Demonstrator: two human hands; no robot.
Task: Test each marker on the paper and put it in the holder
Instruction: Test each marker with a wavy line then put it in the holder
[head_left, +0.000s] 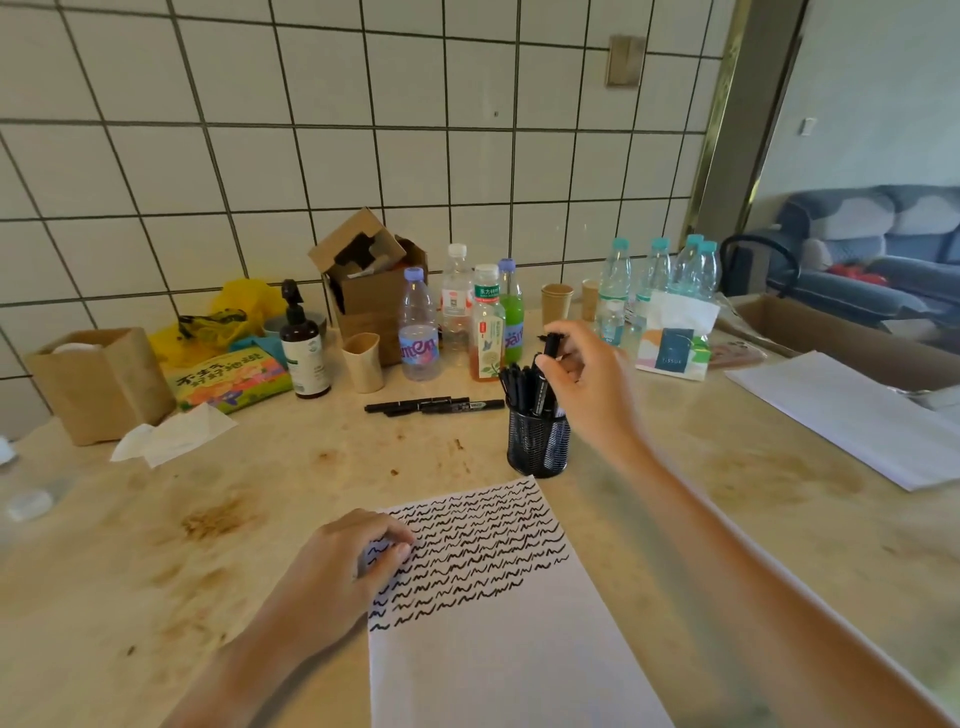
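A white paper (498, 654) lies in front of me, its upper half covered with rows of black squiggles. My left hand (343, 566) rests on the paper's upper left corner, fingers curled, holding nothing. Beyond the paper stands a black mesh holder (537, 441) filled with several black markers. My right hand (587, 379) hovers just above the holder, gripping a black marker (548, 358) upright, its lower end down among the others. A few loose black markers (434, 405) lie flat on the table to the holder's left.
Bottles (418, 327), paper cups (362, 361), a pump bottle (304, 348) and a cardboard box (371, 280) crowd the back of the table by the tiled wall. A tissue pack (672, 348) sits right of the holder. More white sheets (852, 410) lie far right.
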